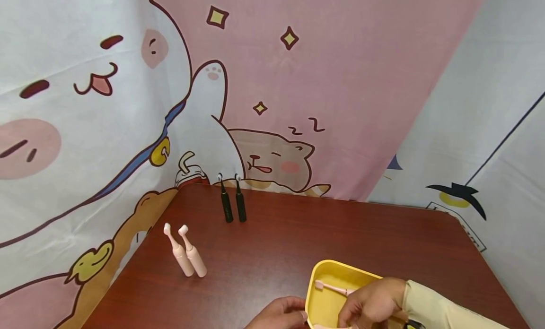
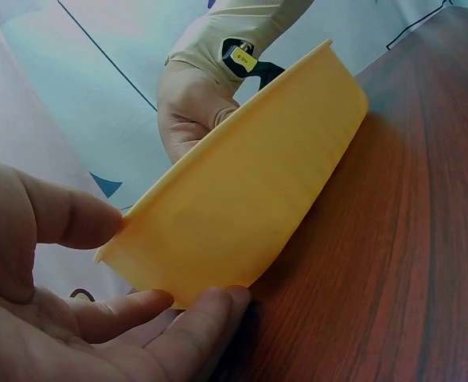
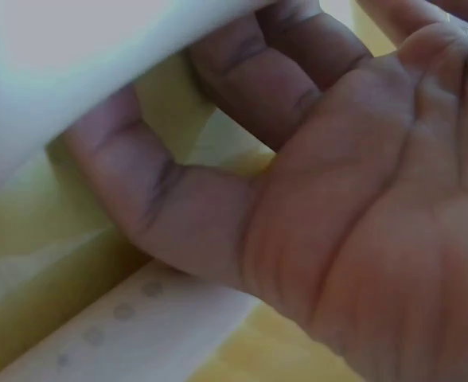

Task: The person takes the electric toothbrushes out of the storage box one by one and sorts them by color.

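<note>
My right hand (image 1: 374,303) reaches inside a yellow plastic basket (image 1: 336,265). Its curled fingers wrap a pale electric toothbrush handle (image 3: 83,64), close to the camera in the right wrist view. Another pale handle (image 3: 130,318) with a row of button marks lies below those fingers; in the head view a pink toothbrush (image 1: 334,288) pokes out from beneath the hand. At the basket's left corner, my left hand (image 1: 281,314) holds the wall. The left wrist view has the thumb at the rim and the other fingers low on the outside.
Two pink electric toothbrushes (image 1: 189,258) lie side by side on the brown table (image 1: 255,263), towards the left. Farther back are two black electric toothbrushes (image 1: 233,206). A cartoon-printed cloth (image 1: 340,83) hangs behind the table.
</note>
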`<move>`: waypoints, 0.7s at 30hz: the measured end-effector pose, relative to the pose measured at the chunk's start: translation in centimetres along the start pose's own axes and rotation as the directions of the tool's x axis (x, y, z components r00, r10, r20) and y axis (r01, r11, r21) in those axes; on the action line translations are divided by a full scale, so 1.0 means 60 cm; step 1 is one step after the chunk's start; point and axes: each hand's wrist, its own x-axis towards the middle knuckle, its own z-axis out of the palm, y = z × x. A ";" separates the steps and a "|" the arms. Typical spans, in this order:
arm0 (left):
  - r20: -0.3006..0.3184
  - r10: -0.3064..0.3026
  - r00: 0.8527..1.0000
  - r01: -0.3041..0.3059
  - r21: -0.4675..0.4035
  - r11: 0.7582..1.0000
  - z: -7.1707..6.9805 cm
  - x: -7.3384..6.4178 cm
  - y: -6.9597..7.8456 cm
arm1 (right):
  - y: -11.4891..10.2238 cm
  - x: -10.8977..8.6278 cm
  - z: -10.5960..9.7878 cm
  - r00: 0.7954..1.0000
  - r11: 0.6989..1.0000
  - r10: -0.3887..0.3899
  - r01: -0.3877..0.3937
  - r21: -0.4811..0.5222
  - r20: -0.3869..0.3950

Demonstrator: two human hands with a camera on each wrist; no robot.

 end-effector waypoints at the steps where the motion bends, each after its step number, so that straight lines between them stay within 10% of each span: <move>1: 0.002 0.000 1.000 0.000 0.001 1.000 -0.001 0.000 0.000 | -0.001 0.000 -0.001 1.000 1.000 -0.002 0.002 -0.001 0.005; 16: -0.074 -0.029 0.997 0.036 0.085 0.996 0.003 0.012 0.001 | -0.032 -0.030 -0.021 0.997 0.994 -0.074 0.070 -0.088 -0.035; 21: -0.073 0.015 0.997 -0.008 0.094 0.996 0.002 0.010 -0.004 | -0.061 -0.044 -0.026 0.992 0.995 -0.099 0.101 0.019 -0.079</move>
